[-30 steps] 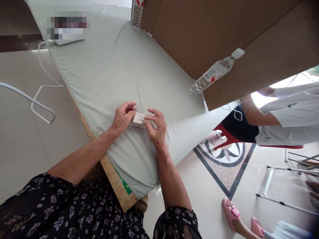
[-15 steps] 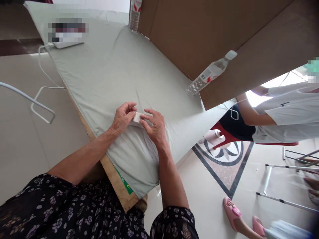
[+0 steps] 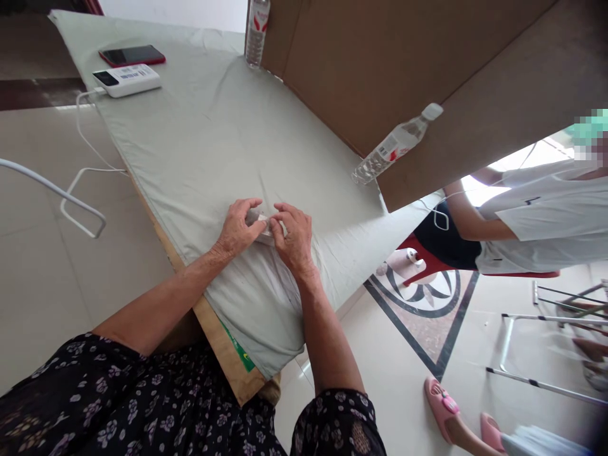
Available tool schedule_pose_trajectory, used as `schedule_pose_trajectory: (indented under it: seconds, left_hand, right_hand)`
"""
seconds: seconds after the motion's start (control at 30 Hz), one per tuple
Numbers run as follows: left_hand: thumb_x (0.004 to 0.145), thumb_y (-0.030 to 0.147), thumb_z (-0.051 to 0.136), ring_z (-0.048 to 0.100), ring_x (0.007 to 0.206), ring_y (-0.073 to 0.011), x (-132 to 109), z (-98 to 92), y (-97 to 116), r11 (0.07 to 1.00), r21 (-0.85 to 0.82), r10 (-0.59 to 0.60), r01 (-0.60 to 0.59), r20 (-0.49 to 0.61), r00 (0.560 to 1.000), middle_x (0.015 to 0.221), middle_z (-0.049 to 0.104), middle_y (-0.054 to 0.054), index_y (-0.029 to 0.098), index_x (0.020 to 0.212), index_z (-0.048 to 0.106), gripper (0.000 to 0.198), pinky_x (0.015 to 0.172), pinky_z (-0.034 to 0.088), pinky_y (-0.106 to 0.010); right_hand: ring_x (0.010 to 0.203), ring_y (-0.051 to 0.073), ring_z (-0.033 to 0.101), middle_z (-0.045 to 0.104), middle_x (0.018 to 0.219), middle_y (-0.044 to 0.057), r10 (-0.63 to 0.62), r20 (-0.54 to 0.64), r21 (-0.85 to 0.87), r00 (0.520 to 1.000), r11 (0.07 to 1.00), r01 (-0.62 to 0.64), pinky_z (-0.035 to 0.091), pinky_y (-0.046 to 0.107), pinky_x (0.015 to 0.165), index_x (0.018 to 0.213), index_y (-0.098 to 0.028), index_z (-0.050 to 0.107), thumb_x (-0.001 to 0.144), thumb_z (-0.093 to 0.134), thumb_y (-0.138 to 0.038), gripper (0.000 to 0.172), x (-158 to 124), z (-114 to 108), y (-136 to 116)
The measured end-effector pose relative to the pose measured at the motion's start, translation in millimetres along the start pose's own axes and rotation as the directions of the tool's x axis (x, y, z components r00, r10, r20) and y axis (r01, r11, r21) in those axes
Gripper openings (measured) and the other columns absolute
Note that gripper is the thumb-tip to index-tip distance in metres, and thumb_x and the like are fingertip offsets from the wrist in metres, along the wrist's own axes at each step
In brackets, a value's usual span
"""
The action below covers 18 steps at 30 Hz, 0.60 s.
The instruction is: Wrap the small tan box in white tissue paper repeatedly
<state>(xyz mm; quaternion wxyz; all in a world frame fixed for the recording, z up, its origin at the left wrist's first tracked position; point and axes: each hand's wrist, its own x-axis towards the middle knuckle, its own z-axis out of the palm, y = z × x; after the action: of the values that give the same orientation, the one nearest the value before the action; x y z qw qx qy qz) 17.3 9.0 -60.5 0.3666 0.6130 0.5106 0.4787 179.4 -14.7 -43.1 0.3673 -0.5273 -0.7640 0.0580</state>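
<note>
Near the table's front corner, my left hand (image 3: 240, 227) and my right hand (image 3: 295, 237) meet over a small, whitish, box-like block (image 3: 266, 237). Thumb and fingers of my left hand curl round its left end, beside a greyish patch that I cannot make out. At the other end, the fingertips of my right hand are closed against the block. Much of it is hidden by my fingers, so its exact kind does not show. Beneath it lies the pale green cloth (image 3: 199, 145) that covers the table.
A large cardboard panel (image 3: 380, 63) stands along the far right side, with one plastic bottle (image 3: 392, 149) against it and another bottle (image 3: 257, 38) farther back. A phone (image 3: 133, 55) and a white cabled device (image 3: 128, 80) lie back left. At right sits a person in a white shirt (image 3: 546, 209).
My right fingers have closed in on the block, and my left fingers have curled farther over it. The block's top is more covered now. The view has shifted slightly.
</note>
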Motion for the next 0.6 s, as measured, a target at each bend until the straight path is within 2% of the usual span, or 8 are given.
schedule_pose_trajectory:
  seconds: [0.07,0.17,0.27,0.37,0.43,0.6]
  left_hand:
    - [0.070,0.025,0.073,0.060,0.121,-0.0305,-1.6,-0.3,1.0,0.996,0.083,0.035,-0.039,0.045,0.998,0.123,0.071,-0.012,0.020,0.123,0.067,0.053,0.109,0.047,-0.046]
    - [0.070,0.026,0.076,0.063,0.115,-0.0310,-2.6,-1.1,2.9,0.991,0.136,0.006,-0.022,0.116,0.993,0.116,0.072,-0.012,0.019,0.134,0.063,0.066,0.112,0.044,-0.049]
    - [0.070,0.027,0.076,0.066,0.106,-0.0263,-3.6,-1.4,3.4,0.997,0.079,-0.001,-0.012,0.164,0.986,0.112,0.071,-0.008,0.019,0.142,0.057,0.074,0.105,0.049,-0.043]
    - [0.070,0.025,0.074,0.067,0.097,-0.0200,-5.2,0.2,0.3,0.998,-0.038,0.054,-0.048,0.195,0.979,0.118,0.068,-0.007,0.021,0.148,0.051,0.081,0.094,0.053,-0.035]
    - [0.072,0.024,0.073,0.066,0.101,-0.0195,-6.1,2.4,-3.7,0.992,-0.083,0.108,-0.093,0.204,0.973,0.127,0.065,-0.009,0.022,0.152,0.047,0.085,0.095,0.054,-0.034]
    - [0.076,0.023,0.073,0.058,0.127,-0.0267,-6.3,6.9,-12.4,0.973,-0.092,0.227,-0.212,0.192,0.955,0.140,0.059,-0.014,0.024,0.157,0.041,0.088,0.108,0.050,-0.042]
  right_hand:
    - [0.127,0.025,0.065,0.074,0.131,0.008,0.027,-0.026,0.033,0.999,0.999,-0.026,0.047,0.047,0.107,0.098,-0.025,0.067,0.103,0.050,-0.028,0.018,2.8,-0.7,1.8]
    - [0.126,0.026,0.065,0.073,0.132,0.009,0.037,-0.044,0.049,0.998,0.998,-0.035,0.048,0.048,0.106,0.097,-0.024,0.066,0.102,0.051,-0.027,0.016,8.4,-3.3,4.3]
    - [0.126,0.026,0.065,0.073,0.130,0.010,0.031,-0.056,0.053,0.998,0.998,-0.028,0.049,0.048,0.105,0.096,-0.024,0.065,0.103,0.051,-0.028,0.016,13.8,-7.1,5.5]
    - [0.127,0.026,0.064,0.073,0.129,0.010,0.029,-0.066,0.082,0.997,0.996,-0.023,0.049,0.047,0.105,0.097,-0.024,0.063,0.105,0.048,-0.031,0.018,19.0,-12.5,5.3]
    - [0.127,0.025,0.064,0.072,0.128,0.010,0.031,-0.076,0.100,0.997,0.995,-0.023,0.049,0.046,0.105,0.098,-0.025,0.062,0.106,0.047,-0.033,0.018,23.4,-16.2,5.3]
    - [0.125,0.026,0.065,0.072,0.125,0.011,0.044,-0.096,0.153,0.994,0.988,-0.029,0.047,0.047,0.107,0.097,-0.025,0.061,0.104,0.050,-0.035,0.017,37.6,-19.4,12.9]
